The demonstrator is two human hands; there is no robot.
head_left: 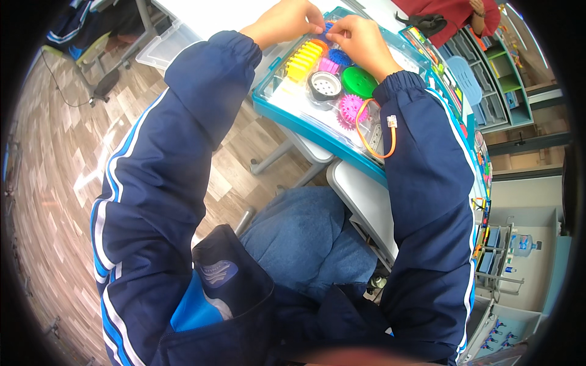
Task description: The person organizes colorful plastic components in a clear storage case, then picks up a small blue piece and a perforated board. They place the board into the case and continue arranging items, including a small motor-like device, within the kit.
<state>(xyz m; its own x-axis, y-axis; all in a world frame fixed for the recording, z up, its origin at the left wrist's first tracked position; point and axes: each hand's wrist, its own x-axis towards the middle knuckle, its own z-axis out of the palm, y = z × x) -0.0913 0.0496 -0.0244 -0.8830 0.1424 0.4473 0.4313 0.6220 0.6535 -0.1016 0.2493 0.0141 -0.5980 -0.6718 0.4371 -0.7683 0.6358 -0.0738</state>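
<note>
Both of my hands meet over the far end of a teal-rimmed tray [317, 142] filled with building parts. My left hand [282, 24] pinches a blue gear [328, 30] from the left. From the right, my right hand [362, 44] has its thumb and fingers closed on the same gear, which they partly hide. Nearer in the tray lie a yellow ridged part [303, 61], a second blue gear [340, 58], a green disc [359, 82], a grey wheel with a black tyre [325, 86] and a pink gear [352, 109]. An orange cable [364, 141] loops beside my right forearm.
A white table [210, 15] carries the tray, with a clear plastic bin [168, 47] at its left edge. A person in red [448, 21] is at the far right. Shelves [506, 85] line the right side. A white chair or table edge [360, 192] lies near my lap.
</note>
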